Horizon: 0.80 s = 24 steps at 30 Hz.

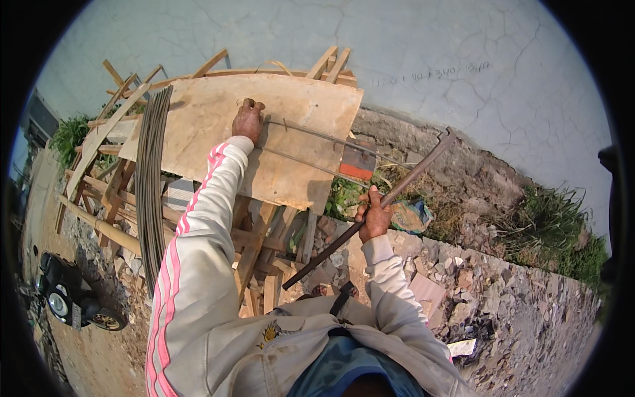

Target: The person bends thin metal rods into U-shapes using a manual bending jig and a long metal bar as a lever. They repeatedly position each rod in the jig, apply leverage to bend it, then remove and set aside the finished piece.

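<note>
My left hand [248,121] is closed at the left end of a thin steel rod [317,134], over a worn plywood board [205,109]. The fingers partly hide the grip. A second thin rod [297,167] crosses the board nearer to me. My right hand [376,217] is wrapped round a long dark metal bar [417,170], held slantwise off the board's right edge. The bar's far end has a short hooked head near the wall; its lower end points toward my waist. A bundle of long steel rods [153,165] lies across the board's left side.
Rough timber framing [254,248] supports the board. A cracked pale wall [430,53] rises behind it. Broken rubble [476,291] covers the ground at right, with grass [549,218] along the wall. A motorcycle [69,294] stands at lower left, near a bamboo pole [99,225].
</note>
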Tool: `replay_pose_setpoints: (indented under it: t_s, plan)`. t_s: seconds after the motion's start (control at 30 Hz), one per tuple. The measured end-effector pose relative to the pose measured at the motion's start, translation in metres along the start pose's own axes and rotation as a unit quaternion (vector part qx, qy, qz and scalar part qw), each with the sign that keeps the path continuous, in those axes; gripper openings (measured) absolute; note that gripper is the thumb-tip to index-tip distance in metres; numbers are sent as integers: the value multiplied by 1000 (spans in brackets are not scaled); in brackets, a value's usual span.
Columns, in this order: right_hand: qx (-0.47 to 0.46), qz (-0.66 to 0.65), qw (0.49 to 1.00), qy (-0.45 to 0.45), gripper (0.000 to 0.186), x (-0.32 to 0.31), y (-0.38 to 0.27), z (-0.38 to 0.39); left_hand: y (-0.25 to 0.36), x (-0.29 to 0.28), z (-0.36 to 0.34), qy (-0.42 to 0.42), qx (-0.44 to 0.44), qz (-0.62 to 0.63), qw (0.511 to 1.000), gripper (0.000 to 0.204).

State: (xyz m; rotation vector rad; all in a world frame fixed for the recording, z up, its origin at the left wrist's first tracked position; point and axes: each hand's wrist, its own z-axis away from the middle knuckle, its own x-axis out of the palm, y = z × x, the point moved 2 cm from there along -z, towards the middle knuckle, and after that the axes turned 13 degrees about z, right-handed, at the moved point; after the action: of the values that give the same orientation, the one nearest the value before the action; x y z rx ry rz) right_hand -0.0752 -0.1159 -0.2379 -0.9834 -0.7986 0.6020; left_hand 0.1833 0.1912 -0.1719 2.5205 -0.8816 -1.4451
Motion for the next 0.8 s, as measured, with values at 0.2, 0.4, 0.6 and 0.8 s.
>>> replay_pose_setpoints:
  t_s: [0.2,0.4,0.6,0.8]
  plan:
    - [23,-41,998,-31,29,-3,9,5,6,-12,31,37,-134,-6,990,37]
    - [0,-14,1000,2,46,-30,8,37,-14,-10,54,-29,-252,10,967,36]
    - [-159,23,986,34,48,-75,-35,41,-22,9,32,-48,-192,-7,980,24]
    - [-264,116,955,65,67,-132,-98,31,-18,9,27,-49,-237,-47,969,21]
